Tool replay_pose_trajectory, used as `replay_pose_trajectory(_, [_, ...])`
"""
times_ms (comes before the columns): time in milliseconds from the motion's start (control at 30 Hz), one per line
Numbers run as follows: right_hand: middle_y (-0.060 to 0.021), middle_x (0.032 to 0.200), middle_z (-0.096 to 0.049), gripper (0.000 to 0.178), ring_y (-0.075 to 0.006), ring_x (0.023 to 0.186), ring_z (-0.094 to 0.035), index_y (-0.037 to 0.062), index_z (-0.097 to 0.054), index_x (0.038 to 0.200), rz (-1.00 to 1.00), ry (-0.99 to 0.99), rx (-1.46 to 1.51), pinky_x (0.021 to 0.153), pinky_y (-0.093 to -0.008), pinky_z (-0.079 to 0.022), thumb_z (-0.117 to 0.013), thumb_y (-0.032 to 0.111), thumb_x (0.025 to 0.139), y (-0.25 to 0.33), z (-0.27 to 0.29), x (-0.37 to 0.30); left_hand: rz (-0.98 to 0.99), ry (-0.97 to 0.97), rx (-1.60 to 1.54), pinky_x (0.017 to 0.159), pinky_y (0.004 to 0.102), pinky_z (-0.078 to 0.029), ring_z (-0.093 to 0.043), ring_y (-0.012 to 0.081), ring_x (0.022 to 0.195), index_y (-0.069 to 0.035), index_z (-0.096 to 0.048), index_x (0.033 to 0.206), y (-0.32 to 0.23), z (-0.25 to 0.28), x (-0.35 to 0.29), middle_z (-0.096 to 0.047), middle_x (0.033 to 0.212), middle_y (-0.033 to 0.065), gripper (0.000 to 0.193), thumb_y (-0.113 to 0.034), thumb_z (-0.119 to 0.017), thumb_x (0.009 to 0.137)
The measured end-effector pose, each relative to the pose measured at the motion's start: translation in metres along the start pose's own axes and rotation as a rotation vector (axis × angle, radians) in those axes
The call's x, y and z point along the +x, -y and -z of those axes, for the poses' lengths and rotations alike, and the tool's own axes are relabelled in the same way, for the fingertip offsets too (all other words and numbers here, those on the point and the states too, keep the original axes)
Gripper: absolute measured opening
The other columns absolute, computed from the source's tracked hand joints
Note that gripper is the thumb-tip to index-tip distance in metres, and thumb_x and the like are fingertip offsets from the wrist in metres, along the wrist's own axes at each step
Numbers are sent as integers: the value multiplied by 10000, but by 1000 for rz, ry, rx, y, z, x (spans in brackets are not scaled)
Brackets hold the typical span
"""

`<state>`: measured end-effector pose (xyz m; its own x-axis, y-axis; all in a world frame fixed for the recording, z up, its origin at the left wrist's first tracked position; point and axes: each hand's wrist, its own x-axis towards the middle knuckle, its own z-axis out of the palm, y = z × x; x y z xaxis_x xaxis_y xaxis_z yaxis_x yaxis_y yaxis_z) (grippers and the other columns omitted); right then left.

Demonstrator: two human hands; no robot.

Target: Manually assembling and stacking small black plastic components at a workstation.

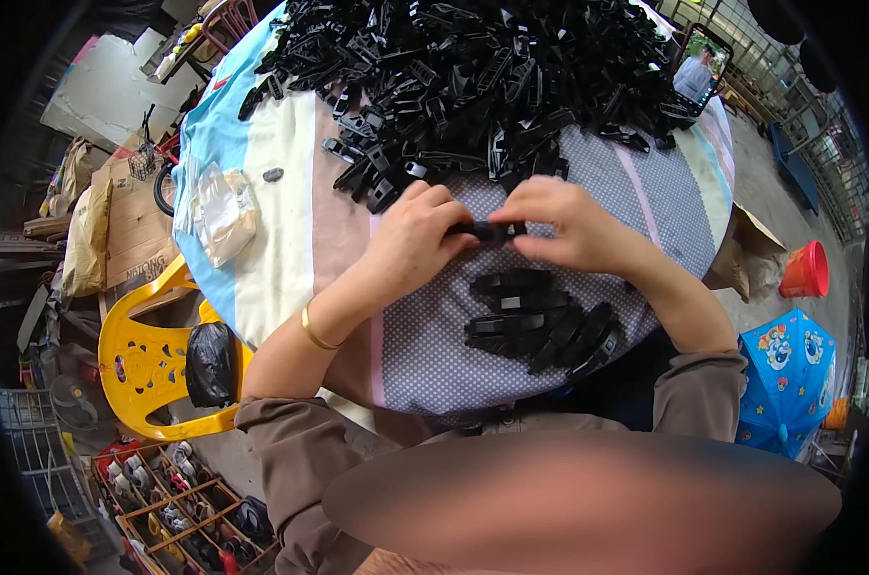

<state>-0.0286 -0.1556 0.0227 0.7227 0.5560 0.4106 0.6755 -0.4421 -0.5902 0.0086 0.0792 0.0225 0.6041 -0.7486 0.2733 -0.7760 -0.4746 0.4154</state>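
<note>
Above the near part of the round, cloth-covered table [343,316], my two hands grip the ends of one small black plastic piece [497,231]. My left hand [417,233] pinches its left end, with a gold-coloured bangle on that wrist. At the other end, the fingers and thumb of my right hand [561,226] are closed on it. My fingertips cover part of the piece. Just below my hands lies a small group of similar black plastic pieces [521,321], side by side. Beyond my hands spreads a large heap of black plastic pieces [473,72].
A clear plastic bag [222,216] lies on the table's left side; a phone [703,67] stands at the far right edge. Around the table are a yellow plastic chair [133,350] holding a black bag [211,364], a blue umbrella [789,383], a red bucket [804,270] and a shoe rack [181,498].
</note>
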Motion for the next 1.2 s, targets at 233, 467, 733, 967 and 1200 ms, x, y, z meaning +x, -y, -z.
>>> replay_pose_trajectory(233, [-76,873,-602,293,-253,838,-574,24,-673,1006,-54,23,-252,729,-350,-487,-713,68,720,8,2,-1,163,-34,-121,785,375,-472,-566,291,872,-30,-667,867,-5,1,-1,-598,869,93,213,-157,-750,718])
replay_pose_trajectory(467, [-72,846,-583,262,-246,790,-553,9,-669,961,-35,27,-356,688,-346,-477,-715,79,713,6,2,0,199,-13,-177,745,373,-479,-582,284,825,-14,-668,818,-2,3,-3,-610,820,91,200,-131,-763,687])
replay_pose_trajectory(733, [-69,852,-583,262,-243,845,-558,30,-685,943,49,60,-302,732,-341,-484,-731,170,726,0,-11,5,32,-33,-203,724,370,-469,-568,278,805,-11,-666,785,-1,-10,0,-595,762,81,182,-127,-764,682])
replay_pose_trajectory(967, [-84,893,-595,349,-255,783,-572,46,-665,1017,-34,-205,-272,687,-355,-492,-741,261,753,-2,-6,7,-143,-235,38,840,366,-453,-508,283,971,-48,-672,934,3,-2,16,-601,993,87,273,-174,-750,704])
replay_pose_trajectory(1200, [-75,989,-583,344,-247,913,-557,64,-652,1048,-100,-128,-546,765,-345,-481,-726,166,728,-6,-11,9,-138,-286,423,893,398,-415,-486,259,1009,-1,-603,1083,25,-5,22,-586,1068,59,361,-80,-661,735])
